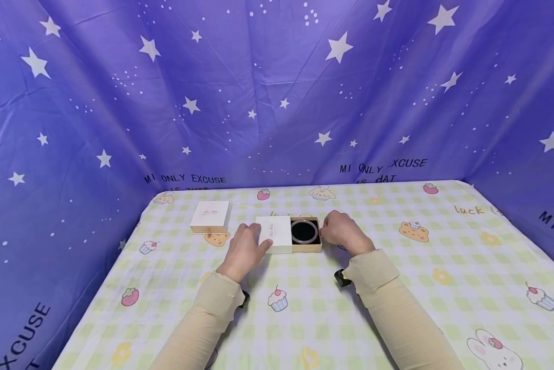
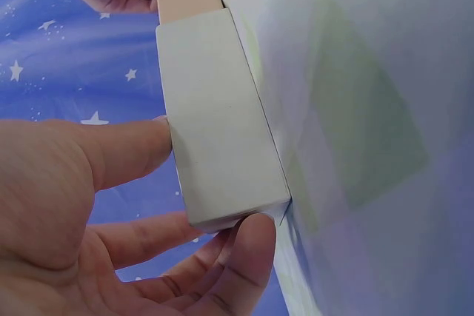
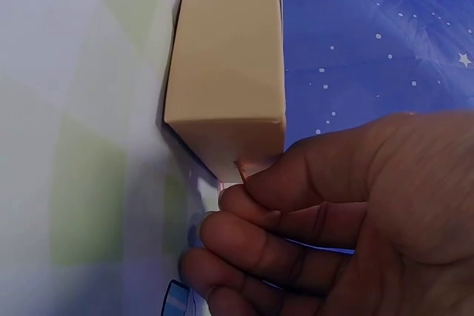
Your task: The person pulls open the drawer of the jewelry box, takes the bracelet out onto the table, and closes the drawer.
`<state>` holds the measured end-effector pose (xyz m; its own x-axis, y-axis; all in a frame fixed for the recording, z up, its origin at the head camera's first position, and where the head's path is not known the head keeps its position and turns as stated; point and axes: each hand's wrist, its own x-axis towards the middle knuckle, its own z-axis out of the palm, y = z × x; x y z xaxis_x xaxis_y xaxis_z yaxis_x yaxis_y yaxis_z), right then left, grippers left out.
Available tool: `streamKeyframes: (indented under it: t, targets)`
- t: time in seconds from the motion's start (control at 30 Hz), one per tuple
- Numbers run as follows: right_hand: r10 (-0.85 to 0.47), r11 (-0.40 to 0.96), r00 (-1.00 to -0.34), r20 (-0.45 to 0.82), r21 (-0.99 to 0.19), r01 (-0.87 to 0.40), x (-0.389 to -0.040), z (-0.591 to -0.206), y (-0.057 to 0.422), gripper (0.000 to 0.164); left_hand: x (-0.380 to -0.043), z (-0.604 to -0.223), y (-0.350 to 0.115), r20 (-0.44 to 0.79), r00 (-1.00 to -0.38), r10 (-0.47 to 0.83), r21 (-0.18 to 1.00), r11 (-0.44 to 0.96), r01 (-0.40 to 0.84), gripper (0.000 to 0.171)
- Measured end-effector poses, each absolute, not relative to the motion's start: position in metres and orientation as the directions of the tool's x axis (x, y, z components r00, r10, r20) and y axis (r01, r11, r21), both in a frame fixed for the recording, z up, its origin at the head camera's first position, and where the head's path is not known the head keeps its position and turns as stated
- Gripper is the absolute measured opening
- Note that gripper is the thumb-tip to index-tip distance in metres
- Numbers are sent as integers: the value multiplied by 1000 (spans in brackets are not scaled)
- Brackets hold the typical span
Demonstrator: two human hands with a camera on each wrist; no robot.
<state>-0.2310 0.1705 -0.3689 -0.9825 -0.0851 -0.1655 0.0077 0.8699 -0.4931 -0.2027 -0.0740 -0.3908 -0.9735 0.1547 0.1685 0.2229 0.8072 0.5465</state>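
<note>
A white box sleeve (image 1: 281, 234) with small print lies on the table, its tan drawer (image 1: 306, 248) pulled partway out to the right. Inside the drawer a pale, shiny bangle (image 1: 304, 242) rests on black lining. My left hand (image 1: 244, 252) grips the sleeve from its left end; the left wrist view shows thumb and fingers around that end (image 2: 222, 116). At the drawer's right end, my right hand (image 1: 343, 232) pinches a thin ribbon tab (image 3: 241, 172) between thumb and forefinger. The other right fingers are curled below.
A second, closed white and tan box (image 1: 209, 216) stands to the left of my left hand. The checked tablecloth (image 1: 360, 313) has cartoon prints. Purple starry curtains (image 1: 267, 92) hang behind and at both sides of the table.
</note>
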Motion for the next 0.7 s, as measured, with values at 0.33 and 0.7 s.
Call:
streamKeyframes:
  t: [0.33, 0.7]
  targets:
    - [-75, 865, -978, -195, -500, 34, -232, -369, 171, 40, -202, -390, -74, 165, -974, 154, 548, 807, 220, 48]
    - [-32, 837, -999, -43, -548, -4, -234, -368, 172, 29, -204, -391, -73, 179, -970, 162, 525, 818, 233, 43]
